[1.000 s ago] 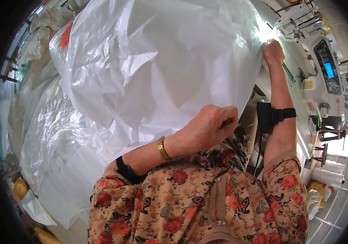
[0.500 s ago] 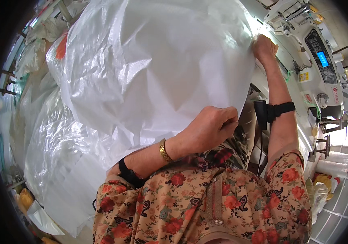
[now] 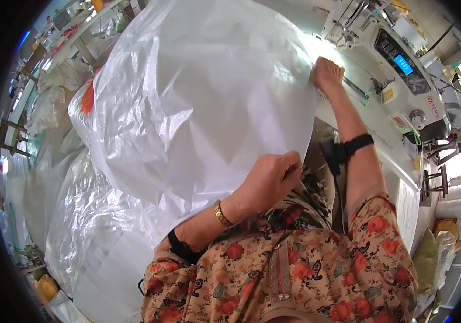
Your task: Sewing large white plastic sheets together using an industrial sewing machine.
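Observation:
A large, shiny white plastic sheet [image 3: 225, 102] spreads in front of me, wrinkled on its left side and pulled fairly smooth along its right edge. My left hand [image 3: 273, 180], closed, pinches that edge at the near corner, close to my lap. Farther up, my right hand [image 3: 327, 75] is closed on the same edge, beside the bright lamp glow of the sewing machine [image 3: 408, 70]. The machine is white, with a dark panel and a lit blue display. My fingertips are mostly hidden at both grips.
More crumpled clear plastic [image 3: 74, 215] heaps at the left, with an orange-red piece [image 3: 87, 97] by the sheet. White rolls [image 3: 456, 202] lie at the right beyond the machine. A green bag [image 3: 427, 261] stands below them. Metal racks line the far left.
The view has turned slightly, so the machine and my arms sit farther left or lower. Both hands keep their hold on the sheet's right edge.

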Available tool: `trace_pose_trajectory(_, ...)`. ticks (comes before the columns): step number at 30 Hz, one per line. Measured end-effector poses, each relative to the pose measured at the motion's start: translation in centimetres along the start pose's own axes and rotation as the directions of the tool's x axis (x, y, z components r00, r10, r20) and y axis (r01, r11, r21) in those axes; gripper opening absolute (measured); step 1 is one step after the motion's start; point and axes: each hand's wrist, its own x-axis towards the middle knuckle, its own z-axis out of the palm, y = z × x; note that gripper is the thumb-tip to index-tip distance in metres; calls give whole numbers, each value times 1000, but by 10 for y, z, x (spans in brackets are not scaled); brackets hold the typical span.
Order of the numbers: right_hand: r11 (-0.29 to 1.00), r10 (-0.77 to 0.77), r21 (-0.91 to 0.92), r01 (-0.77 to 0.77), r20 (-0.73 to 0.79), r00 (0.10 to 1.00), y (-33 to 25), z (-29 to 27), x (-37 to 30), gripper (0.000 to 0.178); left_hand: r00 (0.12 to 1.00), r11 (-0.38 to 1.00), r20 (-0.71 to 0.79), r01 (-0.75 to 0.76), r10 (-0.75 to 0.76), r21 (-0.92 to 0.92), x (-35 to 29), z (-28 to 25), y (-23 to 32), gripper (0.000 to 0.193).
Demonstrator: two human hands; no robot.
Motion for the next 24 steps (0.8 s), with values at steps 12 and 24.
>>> trace_pose_trajectory(12,1000,11,17,-13,85,996,-4,-9,-5,11,998,981,33,-62,57,183,0,10,-2,7)
trace_pose_trajectory(24,989,-27,143,26,3,1000,-3,-6,-6,12,994,957,-4,-106,112,270,-6,13,0,6)
